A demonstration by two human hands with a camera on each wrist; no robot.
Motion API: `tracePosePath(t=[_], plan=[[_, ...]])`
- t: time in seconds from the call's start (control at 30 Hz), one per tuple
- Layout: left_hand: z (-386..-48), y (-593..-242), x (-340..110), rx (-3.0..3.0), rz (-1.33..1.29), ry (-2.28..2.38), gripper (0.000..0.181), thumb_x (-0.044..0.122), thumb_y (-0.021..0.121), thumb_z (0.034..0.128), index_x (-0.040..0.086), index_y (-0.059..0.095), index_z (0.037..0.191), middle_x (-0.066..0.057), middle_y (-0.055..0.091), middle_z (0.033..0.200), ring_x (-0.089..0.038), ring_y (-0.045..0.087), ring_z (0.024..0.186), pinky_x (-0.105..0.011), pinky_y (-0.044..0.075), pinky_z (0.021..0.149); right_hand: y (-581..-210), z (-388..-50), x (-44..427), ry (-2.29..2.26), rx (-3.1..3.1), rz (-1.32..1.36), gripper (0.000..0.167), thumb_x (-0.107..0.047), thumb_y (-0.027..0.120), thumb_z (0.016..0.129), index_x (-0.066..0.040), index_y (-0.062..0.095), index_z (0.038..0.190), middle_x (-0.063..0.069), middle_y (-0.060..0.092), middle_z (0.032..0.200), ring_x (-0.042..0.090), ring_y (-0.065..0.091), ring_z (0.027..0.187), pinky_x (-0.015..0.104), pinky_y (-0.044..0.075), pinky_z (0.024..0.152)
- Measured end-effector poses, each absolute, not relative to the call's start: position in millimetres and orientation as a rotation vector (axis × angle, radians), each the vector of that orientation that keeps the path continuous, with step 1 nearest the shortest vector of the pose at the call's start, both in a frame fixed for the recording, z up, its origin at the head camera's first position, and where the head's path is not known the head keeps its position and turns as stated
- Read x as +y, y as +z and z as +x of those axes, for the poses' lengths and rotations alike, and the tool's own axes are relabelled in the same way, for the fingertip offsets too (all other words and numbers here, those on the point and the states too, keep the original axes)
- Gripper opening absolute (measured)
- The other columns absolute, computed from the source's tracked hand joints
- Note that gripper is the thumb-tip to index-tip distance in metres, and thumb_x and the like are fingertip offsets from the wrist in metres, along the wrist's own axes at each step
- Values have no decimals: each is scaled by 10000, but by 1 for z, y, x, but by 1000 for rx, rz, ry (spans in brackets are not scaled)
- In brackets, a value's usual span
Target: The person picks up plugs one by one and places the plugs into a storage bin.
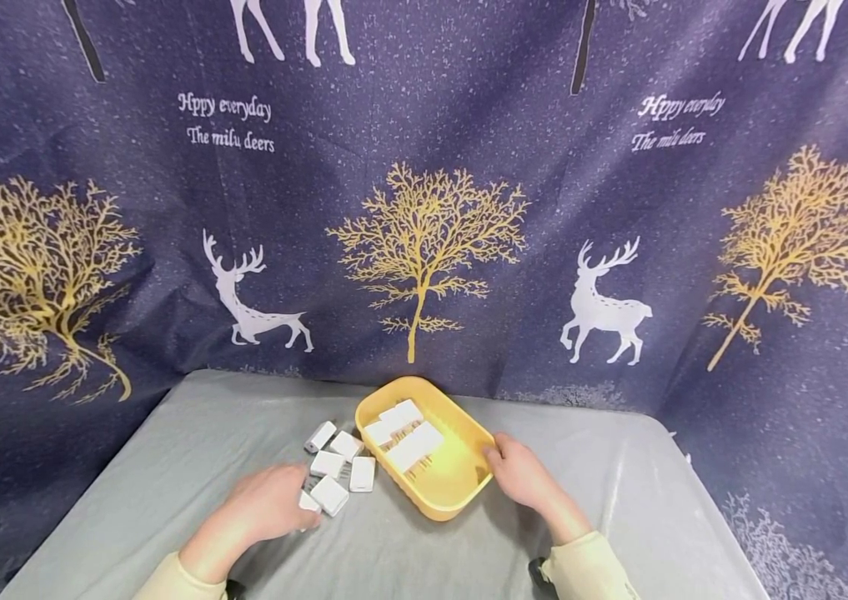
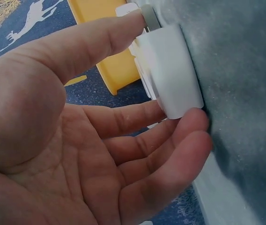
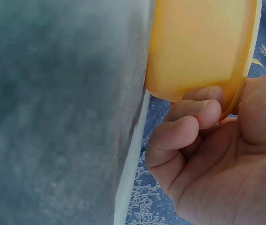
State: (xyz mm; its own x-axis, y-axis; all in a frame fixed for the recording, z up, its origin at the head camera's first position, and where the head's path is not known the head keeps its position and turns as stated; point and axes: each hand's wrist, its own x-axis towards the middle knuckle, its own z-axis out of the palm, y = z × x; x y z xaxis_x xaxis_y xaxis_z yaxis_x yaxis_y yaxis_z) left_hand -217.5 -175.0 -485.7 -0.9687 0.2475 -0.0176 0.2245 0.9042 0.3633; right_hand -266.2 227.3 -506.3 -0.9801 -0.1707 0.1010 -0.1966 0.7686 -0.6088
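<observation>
My left hand is over the left part of the table, beside a cluster of white power adapters. In the left wrist view its thumb and fingertips pinch one white power adapter from opposite ends, low at the table surface. My right hand grips the right rim of a yellow plastic basket. The right wrist view shows the fingers curled against the outside wall of the basket, the thumb at the rim and partly hidden. Several white adapters with metal prongs lie in the left half of the basket.
A grey cloth covers the table. Behind it hangs a dark blue curtain with deer and trees printed on it. The loose adapters lie close against the basket's left side.
</observation>
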Motion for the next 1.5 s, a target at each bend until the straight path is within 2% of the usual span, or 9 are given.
tracePosePath(t=[0.43, 0.73, 1.07, 1.5], plan=[[-217, -483, -177, 3026, 405, 541, 410, 299, 1011, 644, 216, 649, 818, 46, 693, 833, -204, 640, 733, -512, 560, 646, -506, -265, 227, 1005, -2914, 304, 199, -128, 571, 1122, -127, 574, 923, -4, 498, 732, 183, 507, 680, 413, 468, 678], [-215, -484, -177, 3041, 421, 516, 355, 251, 942, 649, 200, 608, 760, 60, 613, 743, -185, 540, 651, -476, 515, 586, -507, -265, 227, 1013, -2915, 291, 175, -126, 568, 1122, -114, 599, 950, 1, 512, 746, 189, 521, 702, 421, 477, 696], [-215, -483, -178, 3032, 446, 543, 321, 234, 912, 661, 215, 608, 762, 77, 611, 743, -176, 544, 650, -475, 511, 576, -509, -266, 227, 996, -2911, 299, 178, -120, 571, 1117, -118, 598, 942, -5, 510, 740, 183, 513, 693, 414, 468, 685], [-213, -479, -181, 3010, 425, 569, 284, 257, 883, 696, 230, 606, 753, 102, 563, 719, -163, 507, 634, -424, 447, 562, -507, -266, 227, 1013, -2904, 310, 172, -121, 586, 1120, -108, 595, 949, -2, 500, 736, 182, 506, 679, 413, 465, 672]])
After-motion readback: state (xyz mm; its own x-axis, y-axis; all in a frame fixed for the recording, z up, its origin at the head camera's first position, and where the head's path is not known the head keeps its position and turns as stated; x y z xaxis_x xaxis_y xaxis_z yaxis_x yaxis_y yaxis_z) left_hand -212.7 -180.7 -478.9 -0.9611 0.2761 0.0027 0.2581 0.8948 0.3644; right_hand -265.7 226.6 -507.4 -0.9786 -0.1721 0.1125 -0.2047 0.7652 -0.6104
